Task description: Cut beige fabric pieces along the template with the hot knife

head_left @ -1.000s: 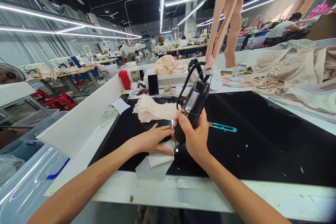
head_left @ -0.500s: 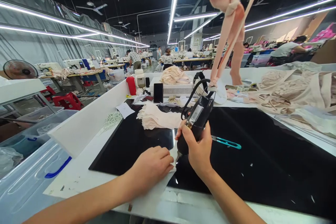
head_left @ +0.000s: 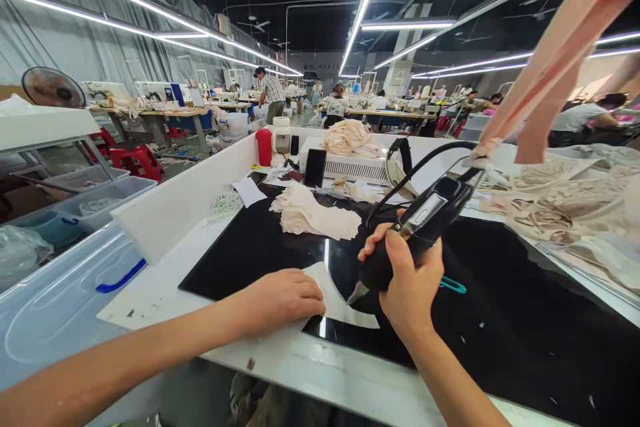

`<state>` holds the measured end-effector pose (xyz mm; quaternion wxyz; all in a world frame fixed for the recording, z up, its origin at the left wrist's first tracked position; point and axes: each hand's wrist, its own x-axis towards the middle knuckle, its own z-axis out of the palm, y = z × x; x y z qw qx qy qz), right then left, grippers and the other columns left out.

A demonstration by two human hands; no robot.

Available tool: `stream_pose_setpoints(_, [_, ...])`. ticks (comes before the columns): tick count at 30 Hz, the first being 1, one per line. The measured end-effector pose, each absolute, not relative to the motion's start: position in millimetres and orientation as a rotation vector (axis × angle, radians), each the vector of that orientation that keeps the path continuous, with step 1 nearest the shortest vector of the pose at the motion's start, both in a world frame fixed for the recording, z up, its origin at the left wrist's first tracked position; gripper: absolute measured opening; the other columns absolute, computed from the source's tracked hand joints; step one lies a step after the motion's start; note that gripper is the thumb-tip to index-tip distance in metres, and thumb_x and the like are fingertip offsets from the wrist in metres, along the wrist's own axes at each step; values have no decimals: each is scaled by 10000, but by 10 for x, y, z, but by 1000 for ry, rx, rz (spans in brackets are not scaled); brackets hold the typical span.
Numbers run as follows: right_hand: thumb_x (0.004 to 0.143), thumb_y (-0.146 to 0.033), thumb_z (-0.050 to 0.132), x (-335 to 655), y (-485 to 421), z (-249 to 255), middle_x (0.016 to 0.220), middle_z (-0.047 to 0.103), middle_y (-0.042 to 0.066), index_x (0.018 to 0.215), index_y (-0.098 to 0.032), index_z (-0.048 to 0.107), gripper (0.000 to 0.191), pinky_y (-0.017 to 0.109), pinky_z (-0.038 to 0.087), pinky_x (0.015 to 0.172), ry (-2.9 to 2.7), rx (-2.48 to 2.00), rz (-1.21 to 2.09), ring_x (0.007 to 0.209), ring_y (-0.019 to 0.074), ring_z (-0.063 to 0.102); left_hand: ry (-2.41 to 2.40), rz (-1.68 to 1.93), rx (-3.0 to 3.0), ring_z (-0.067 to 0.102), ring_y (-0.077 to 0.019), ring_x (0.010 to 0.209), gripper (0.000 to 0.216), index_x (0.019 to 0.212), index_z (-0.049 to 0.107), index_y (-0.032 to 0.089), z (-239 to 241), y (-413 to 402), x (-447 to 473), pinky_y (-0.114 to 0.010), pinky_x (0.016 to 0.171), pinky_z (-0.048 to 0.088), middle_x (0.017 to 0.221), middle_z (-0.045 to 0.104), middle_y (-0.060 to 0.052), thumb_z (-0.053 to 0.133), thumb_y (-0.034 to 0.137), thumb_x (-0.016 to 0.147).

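My left hand (head_left: 287, 298) lies on a small white fabric piece (head_left: 334, 293), its fingers resting against the near left part. In my right hand (head_left: 413, 280) is a black corded electric cutter (head_left: 400, 243) with a pointed metal tip. The tip is at the curved inner edge of the fabric piece; whether it touches is unclear. Pink fabric strips (head_left: 545, 67) are tied to the back end of the cutter and run upward. Beneath the fabric is a glossy black board (head_left: 240, 253). A teal-handled snap-off knife (head_left: 454, 285) lies behind my right hand, partly hidden.
A stack of cream fabric pieces (head_left: 315, 213) lies at the board's far side. Behind it stand a phone (head_left: 315, 168), a white vented box (head_left: 345, 169) and a red container (head_left: 263, 147). Beige fabric (head_left: 565, 193) is heaped at right. A low white wall (head_left: 195, 203) edges the table.
The view has shifted, so the scene sits further right. My right hand has drawn the cutter away from my left fingertips. More of the fabric piece and its curved edge now shows.
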<state>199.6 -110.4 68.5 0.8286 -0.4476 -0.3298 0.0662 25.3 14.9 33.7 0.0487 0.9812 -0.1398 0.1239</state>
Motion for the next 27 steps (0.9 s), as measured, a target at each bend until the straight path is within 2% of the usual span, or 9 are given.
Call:
stream_pose_setpoints(3, [842,-390,783,1968,-1120,690,786,651,-49,968,-269,545,294,304,558,545,-704,-942,158,604,141,620,-417,348,2916,661,-190,1210,325,1206,688,236,348,251,201,-349,1117,453,1262,735,-54,495,55,1017])
stream_pose_setpoints(7, [836,-380,787,1926,-1110,709,781,644,-50,1025,-277,552,319,298,552,526,-713,-927,167,585,139,609,-254,286,2907,644,-205,1249,430,1263,674,214,348,300,241,-325,1095,491,1314,711,-68,463,-4,957])
stream_pose_setpoints(12, [795,-392,819,1915,-1117,731,754,644,-45,1073,-261,577,391,296,550,501,-694,-914,179,572,142,600,-25,374,2900,680,-222,1174,358,1255,680,152,353,287,460,-325,1033,542,1275,703,-109,474,41,983])
stream_pose_setpoints(16, [780,-395,833,1939,-1167,713,758,651,-42,1097,-259,585,424,305,556,486,-686,-921,174,557,145,603,3,418,2842,678,-222,1177,334,1257,685,116,308,269,636,-321,1040,542,1297,693,-112,477,50,1004])
stream_pose_setpoints(22, [763,-383,842,1977,-1257,672,754,654,-36,1134,-262,601,458,314,565,482,-668,-938,170,558,151,608,-17,359,2883,684,-216,1160,337,1209,703,158,188,316,694,-309,1023,551,1273,700,-100,504,17,976])
stream_pose_setpoints(27, [732,-370,848,1982,-1314,682,734,655,-37,1113,-251,595,473,317,559,471,-641,-947,165,546,155,601,-119,410,2944,675,-203,1170,332,1213,681,142,117,386,642,-294,1045,542,1255,713,-91,485,8,981])
